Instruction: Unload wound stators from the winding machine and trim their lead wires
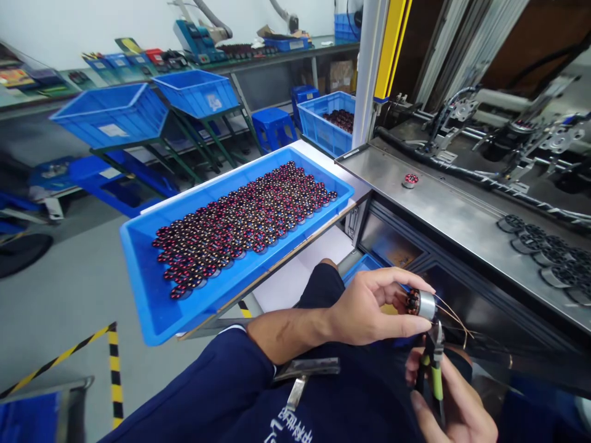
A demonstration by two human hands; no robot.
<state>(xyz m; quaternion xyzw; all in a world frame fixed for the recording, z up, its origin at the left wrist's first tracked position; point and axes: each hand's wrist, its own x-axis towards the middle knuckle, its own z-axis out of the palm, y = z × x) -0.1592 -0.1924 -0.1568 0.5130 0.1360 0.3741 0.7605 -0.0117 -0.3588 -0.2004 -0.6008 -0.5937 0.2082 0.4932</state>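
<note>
Forearm in a dark blue sleeve reached from the lower left of the frame toward the lower right, and the left hand (369,311) was turned with its palm facing right. Its fingers were curled close around a small motor part (421,304), with the index finger laid over the top and the thumb pressing from below. The part showed copper windings at one end and a silver metal shell, and thin copper wires (455,318) ran out from it to the right.

The right hand (450,403) came up from the bottom right corner of the frame, palm upward. Its fingers were closed around the green and black handles of a pair of cutters (434,363). The tip of the cutters pointed up and stood just under the motor part, near the place where the wires came out; I could not tell if the blades touched a wire.

Above and left of the hands, in the middle of the frame, a blue tray (152,295) held many small wound parts in rows. On the steel surface (443,215) at the right, one single wound part (409,180) lay alone, well apart from the hands.
</note>
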